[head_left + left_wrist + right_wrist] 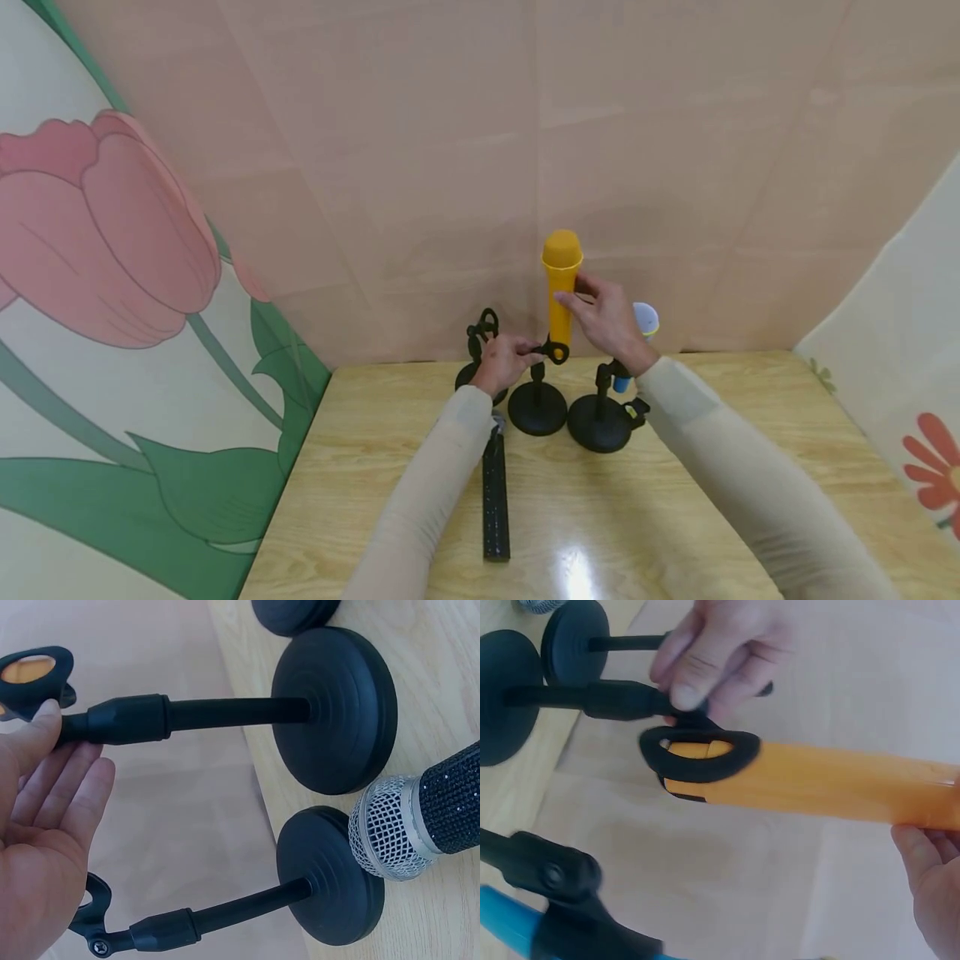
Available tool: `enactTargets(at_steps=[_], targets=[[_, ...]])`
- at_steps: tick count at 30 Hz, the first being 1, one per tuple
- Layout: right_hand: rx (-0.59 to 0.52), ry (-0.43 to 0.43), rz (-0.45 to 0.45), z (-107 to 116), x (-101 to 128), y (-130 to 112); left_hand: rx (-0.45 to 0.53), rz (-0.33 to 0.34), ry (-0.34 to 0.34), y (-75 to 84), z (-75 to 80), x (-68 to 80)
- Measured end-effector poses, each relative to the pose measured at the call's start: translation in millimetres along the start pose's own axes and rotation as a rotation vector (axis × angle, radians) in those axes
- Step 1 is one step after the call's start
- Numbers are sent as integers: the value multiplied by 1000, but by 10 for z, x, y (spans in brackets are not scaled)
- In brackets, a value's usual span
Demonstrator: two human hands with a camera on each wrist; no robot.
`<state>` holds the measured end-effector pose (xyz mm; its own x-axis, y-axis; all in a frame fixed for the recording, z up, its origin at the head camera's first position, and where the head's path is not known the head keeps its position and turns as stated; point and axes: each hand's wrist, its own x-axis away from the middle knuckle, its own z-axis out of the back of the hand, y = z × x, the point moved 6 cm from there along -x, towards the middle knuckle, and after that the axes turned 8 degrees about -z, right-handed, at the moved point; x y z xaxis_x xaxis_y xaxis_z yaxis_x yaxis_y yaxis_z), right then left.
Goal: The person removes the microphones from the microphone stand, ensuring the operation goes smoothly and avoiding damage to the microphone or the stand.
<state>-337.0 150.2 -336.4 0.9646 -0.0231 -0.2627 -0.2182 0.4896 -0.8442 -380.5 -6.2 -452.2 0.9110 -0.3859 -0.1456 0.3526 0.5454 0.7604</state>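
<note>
In the head view my right hand [606, 315] pinches a yellow microphone [562, 283] by its handle, head up. Its lower end sits inside the ring-shaped clip [699, 756] of the middle black stand [537, 408], as the right wrist view shows. My left hand [507, 363] pinches that stand just below the clip with thumb and fingers. In the left wrist view the stand's round base [334, 711] rests on the table. Close by, a black glittery microphone [496, 500] with a silver mesh head [386, 829] lies on the table.
A second black stand [468, 377] with a bare clip stands to the left. The right stand [600, 423] has a blue microphone with a pale head [646, 318] in its clip. Behind the wooden table [720, 500] hangs a pinkish cloth [420, 167]; floral panels flank it.
</note>
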Motion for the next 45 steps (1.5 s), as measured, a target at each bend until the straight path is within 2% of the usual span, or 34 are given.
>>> enactTargets(at_steps=[12, 17, 22, 28, 32, 37, 45], targets=[[4, -5, 11, 94, -22, -113, 0, 2, -4, -19, -42, 4], [-7, 8, 29, 163, 20, -176, 20, 14, -16, -33, -51, 13], [-4, 35, 29, 271, 82, -245, -10, 18, -33, -36, -36, -6], [-6, 44, 86, 370, 159, -306, -24, 9, -49, -18, 2, -67], [6, 30, 102, 371, 218, -293, -7, 3, -35, -10, 28, -108], [9, 16, 109, 354, 265, -250, 8, 28, -9, -6, 33, -133], [16, -38, 65, 267, 399, -125, -15, 22, 42, 7, -2, -147]])
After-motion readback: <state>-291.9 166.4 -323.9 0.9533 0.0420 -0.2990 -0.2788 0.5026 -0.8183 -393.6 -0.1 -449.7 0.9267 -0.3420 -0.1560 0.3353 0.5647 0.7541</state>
